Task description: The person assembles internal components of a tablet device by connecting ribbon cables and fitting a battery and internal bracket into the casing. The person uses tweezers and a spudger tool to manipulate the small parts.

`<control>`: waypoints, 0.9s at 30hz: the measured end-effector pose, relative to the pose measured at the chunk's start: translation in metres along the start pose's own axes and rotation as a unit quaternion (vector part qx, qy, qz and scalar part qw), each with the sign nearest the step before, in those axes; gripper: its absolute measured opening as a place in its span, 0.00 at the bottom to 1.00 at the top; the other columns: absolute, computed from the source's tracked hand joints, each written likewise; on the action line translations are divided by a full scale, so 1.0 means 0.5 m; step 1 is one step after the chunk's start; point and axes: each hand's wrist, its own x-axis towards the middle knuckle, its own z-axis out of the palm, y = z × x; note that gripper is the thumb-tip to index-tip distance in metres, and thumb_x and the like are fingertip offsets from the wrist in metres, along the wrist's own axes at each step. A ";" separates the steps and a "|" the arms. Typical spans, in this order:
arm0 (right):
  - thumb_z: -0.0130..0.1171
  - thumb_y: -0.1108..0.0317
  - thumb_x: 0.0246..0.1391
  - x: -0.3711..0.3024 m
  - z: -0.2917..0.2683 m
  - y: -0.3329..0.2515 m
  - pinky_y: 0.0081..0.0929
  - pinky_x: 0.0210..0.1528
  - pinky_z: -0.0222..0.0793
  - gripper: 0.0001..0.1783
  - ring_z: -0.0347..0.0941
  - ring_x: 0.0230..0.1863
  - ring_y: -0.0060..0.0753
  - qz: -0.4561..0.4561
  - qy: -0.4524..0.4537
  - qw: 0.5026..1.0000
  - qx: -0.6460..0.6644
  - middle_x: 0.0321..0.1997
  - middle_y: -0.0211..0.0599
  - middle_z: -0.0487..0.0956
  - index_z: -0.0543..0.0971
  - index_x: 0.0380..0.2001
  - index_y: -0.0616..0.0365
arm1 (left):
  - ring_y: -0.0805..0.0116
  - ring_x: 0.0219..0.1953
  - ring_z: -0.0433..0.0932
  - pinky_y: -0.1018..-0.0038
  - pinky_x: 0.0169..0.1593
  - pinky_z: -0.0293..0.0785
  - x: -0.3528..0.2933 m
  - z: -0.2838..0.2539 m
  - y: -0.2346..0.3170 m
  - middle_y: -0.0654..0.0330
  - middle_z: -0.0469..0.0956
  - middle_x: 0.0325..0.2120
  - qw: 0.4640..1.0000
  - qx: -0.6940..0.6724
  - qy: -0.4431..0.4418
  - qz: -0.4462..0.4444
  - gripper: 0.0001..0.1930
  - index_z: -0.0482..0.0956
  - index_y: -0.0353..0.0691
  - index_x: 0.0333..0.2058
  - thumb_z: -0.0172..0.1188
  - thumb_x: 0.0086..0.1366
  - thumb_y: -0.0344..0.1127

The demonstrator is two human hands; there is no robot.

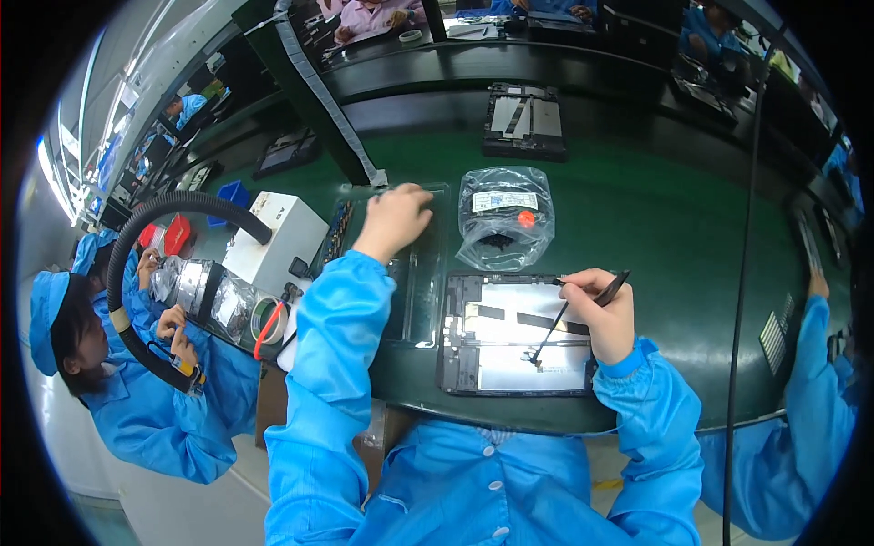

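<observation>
In front of me lies an opened tablet (452, 350), its silver battery plates and black strips exposed. My right hand (601, 314) is closed around black tweezers (552, 329), held over the tablet's right side. Their thin tip meets a small dark part (534, 358) on the lower silver plate; whether it is gripped I cannot tell. My left hand (396, 221) reaches over the far end of a clear plastic tray (423, 309), left of the tablet. Its fingers are curled, and whatever may be between the fingertips is hidden.
Beyond the tablet lies a clear bag (505, 218) with dark contents, then another opened tablet (523, 123). A white box with a black hose (191, 205), a tape roll (268, 320) and a dark post (314, 91) stand left. A black cable (742, 273) hangs right. Co-workers sit on both sides.
</observation>
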 end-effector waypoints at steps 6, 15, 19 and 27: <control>0.56 0.75 0.47 0.018 -0.043 -0.053 0.12 0.28 0.58 0.04 0.67 0.26 0.13 -0.087 0.014 0.994 0.068 0.23 0.26 0.75 0.77 0.28 0.62 | 0.71 0.27 0.76 0.77 0.32 0.71 -0.008 -0.079 0.052 0.56 0.77 0.25 0.906 -0.366 0.181 -0.111 0.06 0.77 0.35 0.32 0.57 0.56 0.30; 0.60 0.73 0.30 0.071 -0.012 -0.019 0.26 0.23 0.64 0.08 0.69 0.21 0.32 -0.366 -0.040 0.733 -0.572 0.23 0.27 0.71 0.75 0.20 0.50 | 0.56 0.35 0.75 0.67 0.39 0.71 -0.077 -0.016 0.264 0.52 0.76 0.31 0.899 -0.408 0.061 0.149 0.10 0.74 0.35 0.34 0.47 0.53 0.22; 0.61 0.72 0.29 0.068 0.001 0.016 0.26 0.23 0.63 0.09 0.68 0.19 0.29 -0.378 -0.085 0.698 -0.603 0.22 0.26 0.70 0.75 0.21 0.50 | 0.57 0.37 0.74 0.66 0.41 0.70 -0.094 -0.001 0.251 0.54 0.77 0.31 0.895 -0.431 0.033 0.106 0.15 0.72 0.37 0.38 0.46 0.51 0.19; 0.60 0.72 0.31 0.054 0.016 0.012 0.24 0.23 0.62 0.12 0.70 0.21 0.27 -0.361 -0.121 0.675 -0.632 0.25 0.26 0.72 0.77 0.27 0.52 | 0.55 0.36 0.74 0.64 0.41 0.70 -0.096 0.020 0.236 0.57 0.78 0.30 0.886 -0.452 0.051 0.089 0.18 0.70 0.37 0.39 0.45 0.48 0.16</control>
